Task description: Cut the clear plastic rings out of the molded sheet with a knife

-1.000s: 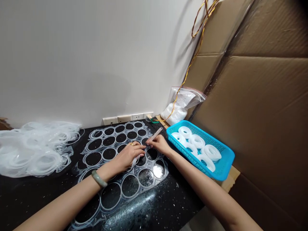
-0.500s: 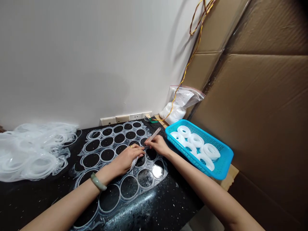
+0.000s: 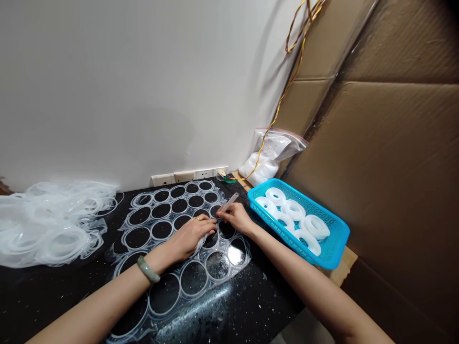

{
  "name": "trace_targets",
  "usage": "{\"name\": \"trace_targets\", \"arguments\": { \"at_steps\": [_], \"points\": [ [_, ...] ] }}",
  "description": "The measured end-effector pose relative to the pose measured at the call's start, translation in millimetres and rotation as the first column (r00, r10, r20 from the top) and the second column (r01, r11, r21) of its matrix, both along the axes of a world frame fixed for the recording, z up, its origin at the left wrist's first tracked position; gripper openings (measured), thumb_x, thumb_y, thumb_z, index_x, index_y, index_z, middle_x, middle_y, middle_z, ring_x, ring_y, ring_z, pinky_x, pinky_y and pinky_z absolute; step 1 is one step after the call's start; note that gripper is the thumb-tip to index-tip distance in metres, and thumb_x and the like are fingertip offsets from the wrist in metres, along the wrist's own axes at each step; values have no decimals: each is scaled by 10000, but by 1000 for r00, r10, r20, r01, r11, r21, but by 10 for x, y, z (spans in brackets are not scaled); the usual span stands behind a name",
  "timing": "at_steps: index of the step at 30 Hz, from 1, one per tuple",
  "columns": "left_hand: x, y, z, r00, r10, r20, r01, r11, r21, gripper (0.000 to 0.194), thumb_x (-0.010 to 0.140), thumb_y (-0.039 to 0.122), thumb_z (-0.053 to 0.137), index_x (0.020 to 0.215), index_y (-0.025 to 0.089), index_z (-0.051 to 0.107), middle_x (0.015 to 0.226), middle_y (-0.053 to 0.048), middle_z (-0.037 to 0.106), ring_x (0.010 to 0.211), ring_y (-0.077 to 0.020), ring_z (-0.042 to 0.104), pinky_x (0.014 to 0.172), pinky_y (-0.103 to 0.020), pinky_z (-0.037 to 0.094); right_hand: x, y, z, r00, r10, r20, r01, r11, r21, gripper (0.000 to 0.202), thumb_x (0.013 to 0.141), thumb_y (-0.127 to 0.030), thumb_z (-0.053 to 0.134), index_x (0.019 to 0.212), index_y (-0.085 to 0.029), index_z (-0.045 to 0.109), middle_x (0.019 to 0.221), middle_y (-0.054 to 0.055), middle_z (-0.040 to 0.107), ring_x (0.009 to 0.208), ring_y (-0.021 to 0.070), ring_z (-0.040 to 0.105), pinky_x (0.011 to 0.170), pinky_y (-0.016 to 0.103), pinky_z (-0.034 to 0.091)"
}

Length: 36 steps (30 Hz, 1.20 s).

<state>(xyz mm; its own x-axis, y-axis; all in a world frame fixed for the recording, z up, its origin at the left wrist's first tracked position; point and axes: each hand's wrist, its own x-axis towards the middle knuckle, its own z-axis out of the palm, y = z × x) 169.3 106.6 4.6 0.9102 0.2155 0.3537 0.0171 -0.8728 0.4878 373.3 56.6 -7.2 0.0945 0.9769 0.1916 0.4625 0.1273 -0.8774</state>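
A translucent sheet (image 3: 182,295) with rows of large round holes lies flat on the black speckled worktop. My left hand (image 3: 191,234) rests on its right half, fingers bent together, with a few whitish translucent rings (image 3: 200,246) showing beneath the palm near the thumb. Pinched in my right hand (image 3: 236,217) is a slim translucent pen-like stick (image 3: 230,201), tilted, its upper end pointing up and right. Its lower end meets the sheet close to my left fingertips; the tip itself is hidden by the fingers.
A blue plastic basket (image 3: 339,258) with several white rings stands at the right. Translucent ring scraps (image 3: 50,220) are heaped at the left. Behind are wall sockets (image 3: 184,177), a yellow-brown twisted cable (image 3: 274,119) and a clear bag (image 3: 260,167). Cardboard (image 3: 394,167) walls the right side.
The view has shifted very slightly. Both hands stay in the same place on the sheet, and the stick has barely moved.
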Motion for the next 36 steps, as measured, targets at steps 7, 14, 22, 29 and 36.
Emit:
{"name": "trace_targets", "arguments": {
  "at_steps": [7,14,22,29,36],
  "points": [
    [33,-40,17,999,2,48,3,994,-106,285,944,172,401,1007,203,678,971,-94,662,931,-226,562,842,-372,458,-18,-93,0,851,-33,524,-72,981,179,199,932,-211,525,921,-191,722,989,59,695,898,180,627,764,248,432],
    [-5,-70,43,999,2,45,4,990,-143,288,956,220,401,1003,209,685,993,-89,664,937,-223,572,842,-352,455,75,163,292,575,-281,769,197,959,203,266,945,-176,452,1062,-208,689,1028,93,683,888,213,628,705,262,401],
    [-47,-96,69,1000,-2,26,5,994,-112,291,960,238,403,1053,218,679,1069,-94,675,1018,-235,573,874,-360,453,514,476,684,648,-716,260,634,696,336,320,951,-279,438,1059,-117,691,1011,155,688,939,258,632,777,294,432],
    [22,218,56,988,152,25,-151,988,-15,355,1003,295,313,1046,196,652,1090,-96,652,1026,-221,595,897,-349,456,150,589,290,933,-342,114,337,940,61,111,789,-184,654,784,-102,729,683,90,697,509,152,617,519,219,448],
    [81,393,-35,983,182,-3,-181,980,79,293,974,245,389,1149,155,607,1216,-141,623,1148,-257,569,979,-410,451,32,726,-77,983,-182,5,182,983,-28,137,770,-194,655,788,-78,726,656,53,692,438,94,562,454,169,431]
  ]
}}
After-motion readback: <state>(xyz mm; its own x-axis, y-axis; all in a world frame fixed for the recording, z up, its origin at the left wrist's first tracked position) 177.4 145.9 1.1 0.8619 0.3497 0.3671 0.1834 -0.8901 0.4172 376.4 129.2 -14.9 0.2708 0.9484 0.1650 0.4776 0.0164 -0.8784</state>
